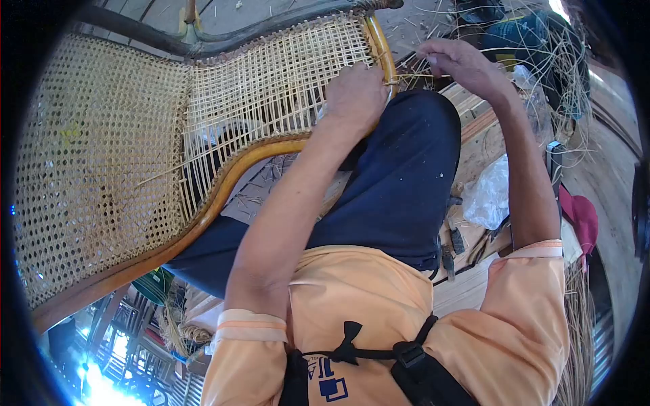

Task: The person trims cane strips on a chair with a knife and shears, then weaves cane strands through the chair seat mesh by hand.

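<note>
A rattan chair frame [236,164] with woven cane webbing [101,149] lies across my lap. Its finer, finished-looking weave is at left; a more open lattice of cane strands [271,88] fills the part nearer my hands. My left hand [355,95] rests at the lattice's right edge, beside the curved yellow rail [382,47]. Its fingers are curled down, and what they grip is hidden. To the right, my right hand [464,66] is raised apart from the frame, thumb and fingers drawn together. Thin strands run from the rail toward it, but whether it pinches one is unclear.
Loose cane strands [542,61] tangle at the upper right. A clear plastic bag [489,195] lies right of my knee, near some dark-handled tools [452,254]. A red cap [579,220] is farther right. Dark chair legs or rails [128,27] cross the top left.
</note>
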A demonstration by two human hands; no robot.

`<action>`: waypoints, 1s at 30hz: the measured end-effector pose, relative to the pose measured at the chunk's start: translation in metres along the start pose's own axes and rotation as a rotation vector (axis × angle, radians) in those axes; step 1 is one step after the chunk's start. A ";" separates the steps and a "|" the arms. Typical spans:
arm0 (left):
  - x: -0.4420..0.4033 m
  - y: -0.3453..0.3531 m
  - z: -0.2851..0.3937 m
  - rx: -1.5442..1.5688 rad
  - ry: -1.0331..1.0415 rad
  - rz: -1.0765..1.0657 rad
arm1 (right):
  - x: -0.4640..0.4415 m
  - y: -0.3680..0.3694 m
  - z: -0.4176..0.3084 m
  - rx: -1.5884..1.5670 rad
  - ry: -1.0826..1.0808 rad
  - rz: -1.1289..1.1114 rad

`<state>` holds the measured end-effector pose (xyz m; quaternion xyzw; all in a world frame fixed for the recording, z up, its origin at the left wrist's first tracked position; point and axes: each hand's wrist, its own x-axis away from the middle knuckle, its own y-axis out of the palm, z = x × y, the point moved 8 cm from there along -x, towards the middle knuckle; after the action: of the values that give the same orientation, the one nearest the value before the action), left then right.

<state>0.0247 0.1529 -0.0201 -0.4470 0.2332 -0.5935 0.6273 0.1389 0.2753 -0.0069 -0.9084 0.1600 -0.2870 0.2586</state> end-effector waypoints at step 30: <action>0.011 0.005 0.004 0.077 0.097 0.227 | -0.047 0.055 0.000 0.006 -0.107 -0.207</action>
<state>0.0325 0.1429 -0.0196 -0.3641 0.2893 -0.5480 0.6953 0.0940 0.2511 -0.0587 -0.9333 0.0505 -0.2636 0.2387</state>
